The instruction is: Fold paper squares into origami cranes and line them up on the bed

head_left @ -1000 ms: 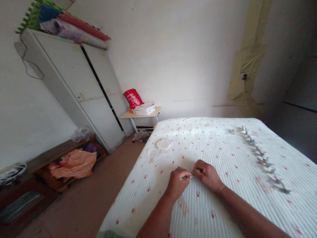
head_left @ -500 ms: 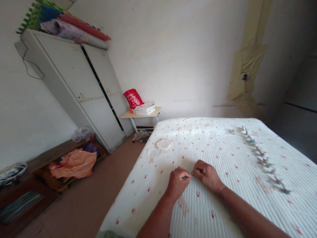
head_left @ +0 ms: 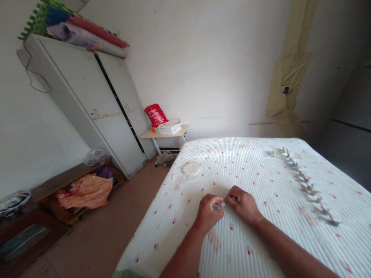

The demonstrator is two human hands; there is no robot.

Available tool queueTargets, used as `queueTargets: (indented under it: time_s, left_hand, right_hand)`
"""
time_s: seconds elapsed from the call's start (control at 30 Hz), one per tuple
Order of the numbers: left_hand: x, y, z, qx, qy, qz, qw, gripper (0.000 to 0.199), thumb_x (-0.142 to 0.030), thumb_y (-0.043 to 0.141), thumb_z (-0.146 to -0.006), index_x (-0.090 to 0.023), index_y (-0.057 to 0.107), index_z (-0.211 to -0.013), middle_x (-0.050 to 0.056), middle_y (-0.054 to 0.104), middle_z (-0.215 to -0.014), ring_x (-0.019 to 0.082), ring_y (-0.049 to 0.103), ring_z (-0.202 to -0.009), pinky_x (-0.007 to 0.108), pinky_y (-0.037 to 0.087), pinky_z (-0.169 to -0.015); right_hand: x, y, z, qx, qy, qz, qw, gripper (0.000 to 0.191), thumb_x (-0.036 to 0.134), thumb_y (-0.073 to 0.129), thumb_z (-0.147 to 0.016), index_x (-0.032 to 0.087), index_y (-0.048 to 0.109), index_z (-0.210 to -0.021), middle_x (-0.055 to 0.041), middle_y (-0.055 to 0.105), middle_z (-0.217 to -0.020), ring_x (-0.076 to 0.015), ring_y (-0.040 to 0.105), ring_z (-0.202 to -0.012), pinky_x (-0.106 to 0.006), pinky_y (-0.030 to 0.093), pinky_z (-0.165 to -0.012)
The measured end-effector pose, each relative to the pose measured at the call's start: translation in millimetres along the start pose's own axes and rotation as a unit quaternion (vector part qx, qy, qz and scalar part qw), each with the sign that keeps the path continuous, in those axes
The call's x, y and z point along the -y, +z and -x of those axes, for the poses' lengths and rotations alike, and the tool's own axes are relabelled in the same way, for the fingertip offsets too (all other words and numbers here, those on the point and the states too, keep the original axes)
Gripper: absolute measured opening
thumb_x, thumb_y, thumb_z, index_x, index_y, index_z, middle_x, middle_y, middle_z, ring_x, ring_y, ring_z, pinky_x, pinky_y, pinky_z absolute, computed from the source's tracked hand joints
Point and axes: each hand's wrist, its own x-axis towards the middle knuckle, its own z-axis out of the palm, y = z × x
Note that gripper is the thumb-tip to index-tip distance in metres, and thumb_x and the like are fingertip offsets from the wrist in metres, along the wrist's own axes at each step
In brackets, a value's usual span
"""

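Over the bed (head_left: 243,247), my hands work close together on a small greyish folded piece of paper (head_left: 223,204), mostly covered by the fingers. My left hand (head_left: 208,212) curls around its left side, the thumb a little apart from the index finger. Pinched fingers of my right hand (head_left: 244,204) hold the other end. Farther left lie printed paper pieces (head_left: 191,168), some round and some flat sheets. Along the right side runs a row of several small folded paper figures (head_left: 304,178), bird-like in shape but blurred.
Past the bed's far left corner stands a small table (head_left: 147,134) bearing a red bag (head_left: 155,115) and a white box (head_left: 171,128). A tall cabinet (head_left: 84,85) carries rolled mats (head_left: 84,36). An orange plastic bag (head_left: 87,191) lies on low wooden furniture at left.
My left thumb has moved down, away from the index finger, showing more of the folded paper. My right hand has stayed almost in place.
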Motion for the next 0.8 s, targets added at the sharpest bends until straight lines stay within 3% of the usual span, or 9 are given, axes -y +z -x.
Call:
queueTargets:
  time_s: [0.17,0.53,0.8]
  left_hand:
    - [-0.7,2.7,-1.2,-0.014,-0.009,-0.032,0.999,0.022,-0.005,0.058,-0.06,-0.018,0.065,-0.076,0.0,0.063,-0.074,0.013,0.057,-0.073,0.025,0.044,-0.073]
    - [6.1,7.2,-1.8,-0.018,0.022,-0.107,0.994,0.027,-0.002,0.05,-0.06,-0.019,0.064,-0.076,-0.001,0.061,-0.069,0.013,0.054,-0.071,0.025,0.04,-0.071]
    - [0.3,5.5,-0.5,-0.002,0.005,-0.182,0.983,0.031,-0.008,0.053,-0.062,-0.023,0.064,-0.086,-0.001,0.062,-0.073,0.017,0.053,-0.078,0.03,0.037,-0.075]
  right_hand:
    - [2.9,1.2,0.7,0.006,-0.003,0.022,1.0,0.023,0.027,0.045,-0.08,0.019,0.059,-0.064,-0.0015,0.057,-0.073,-0.013,0.056,-0.065,-0.024,0.038,-0.061]
    - [1.0,2.4,1.9,0.004,-0.033,0.078,0.996,0.023,0.026,0.044,-0.082,0.019,0.059,-0.067,-0.0022,0.058,-0.075,-0.0129,0.057,-0.066,-0.023,0.038,-0.06]
    - [2.4,3.8,3.4,0.022,-0.038,0.122,0.992,0.023,0.027,0.044,-0.082,0.018,0.061,-0.069,-0.003,0.059,-0.076,-0.0139,0.058,-0.069,-0.023,0.038,-0.06]
